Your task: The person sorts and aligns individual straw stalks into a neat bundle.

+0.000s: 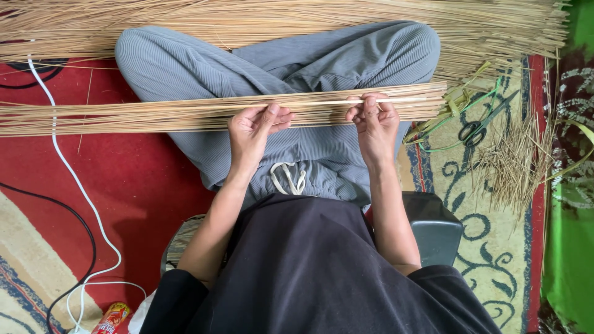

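A long bundle of thin tan sticks (124, 116) lies across my crossed legs in grey trousers (322, 62). My left hand (253, 127) and my right hand (373, 120) each pinch one pale stick (322, 102), held level just above the bundle. Both sets of fingers are curled around that stick, roughly a hand's width apart.
A bigger heap of the same sticks (278, 18) lies beyond my knees. Black scissors (479, 127) and green strips (458, 102) rest on the patterned rug at the right, beside short stick trimmings (513, 161). White and black cables (74, 179) run over the red carpet at left.
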